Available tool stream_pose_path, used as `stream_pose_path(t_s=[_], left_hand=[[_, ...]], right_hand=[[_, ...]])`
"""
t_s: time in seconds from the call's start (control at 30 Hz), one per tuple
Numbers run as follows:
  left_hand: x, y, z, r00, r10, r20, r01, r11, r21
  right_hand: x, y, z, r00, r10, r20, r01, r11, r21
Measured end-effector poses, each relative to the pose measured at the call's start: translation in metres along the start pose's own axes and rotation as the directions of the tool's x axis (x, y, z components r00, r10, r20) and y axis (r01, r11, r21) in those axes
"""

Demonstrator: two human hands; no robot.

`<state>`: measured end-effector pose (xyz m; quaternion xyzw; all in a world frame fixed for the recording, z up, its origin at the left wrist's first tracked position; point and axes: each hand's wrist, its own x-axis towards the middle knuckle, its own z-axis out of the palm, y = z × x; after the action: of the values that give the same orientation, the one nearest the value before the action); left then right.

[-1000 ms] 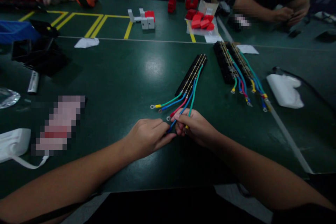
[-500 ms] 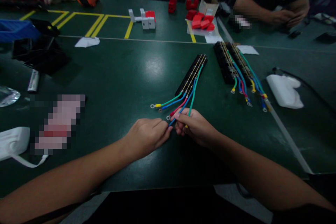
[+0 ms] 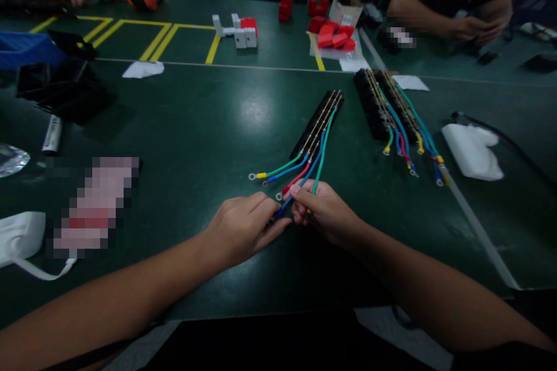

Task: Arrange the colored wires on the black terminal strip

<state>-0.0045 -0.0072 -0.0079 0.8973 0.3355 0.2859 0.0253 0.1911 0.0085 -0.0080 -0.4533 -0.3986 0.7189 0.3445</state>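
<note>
A black terminal strip (image 3: 319,119) with brass rods lies on the green table, with green, blue and red wires trailing toward me. My right hand (image 3: 319,203) is closed, its thumb and fingers pinching a blue wire (image 3: 311,171); a green wire (image 3: 321,165) also runs into its fingers. My left hand (image 3: 248,220) is beside the blue wire's end, thumb apart from the fingers, and the blue sleeve (image 3: 279,213) shows in the gap. Its other fingertips are hidden. Beyond the hands rest ring lugs on a green wire (image 3: 282,168), a blue wire (image 3: 285,172) and a red wire (image 3: 296,178).
Two more wired strips (image 3: 369,104) lie at right, near a white adapter (image 3: 472,151). A phone (image 3: 98,203), a marker (image 3: 53,134) and black bins (image 3: 65,93) are at left. Red parts (image 3: 335,36) sit at the back. A co-worker's hands (image 3: 478,29) are across the table.
My left thumb has moved down away from its fingers, uncovering the blue wire's sleeved end. My right hand has barely moved and keeps its pinch.
</note>
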Motion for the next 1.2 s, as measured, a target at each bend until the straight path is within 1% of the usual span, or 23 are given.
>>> stream_pose_path(t_s=[0.13,0.3,0.37,0.57,0.83,1.2], left_hand=[[0.0008,0.0010,-0.0008,0.999,0.027,0.021,-0.027,0.999,0.029],[0.0004,-0.0019,-0.0031,0.997,0.073,-0.034,-0.068,0.991,0.119],[0.0002,-0.0028,-0.0041,0.997,0.071,-0.044,-0.065,0.990,0.126],[0.0018,-0.0017,-0.0042,1.000,-0.001,0.014,0.000,0.999,0.051],[0.0012,-0.0027,-0.0028,1.000,0.015,-0.012,-0.015,0.999,0.042],[0.0032,-0.0002,-0.0019,0.998,-0.035,0.053,0.038,0.997,-0.060]], right_hand=[[-0.0001,0.0007,0.0000,1.000,0.003,-0.023,-0.004,1.000,-0.015],[-0.0012,-0.0002,-0.0003,1.000,0.007,-0.031,-0.008,1.000,-0.030],[-0.0012,-0.0005,-0.0006,1.000,0.012,-0.025,-0.012,1.000,-0.022],[-0.0004,-0.0014,-0.0013,1.000,0.022,-0.009,-0.022,0.999,-0.027],[-0.0012,-0.0006,-0.0016,0.999,0.029,-0.015,-0.030,0.999,-0.021],[-0.0018,-0.0026,-0.0003,0.999,0.048,-0.014,-0.048,0.999,-0.005]])
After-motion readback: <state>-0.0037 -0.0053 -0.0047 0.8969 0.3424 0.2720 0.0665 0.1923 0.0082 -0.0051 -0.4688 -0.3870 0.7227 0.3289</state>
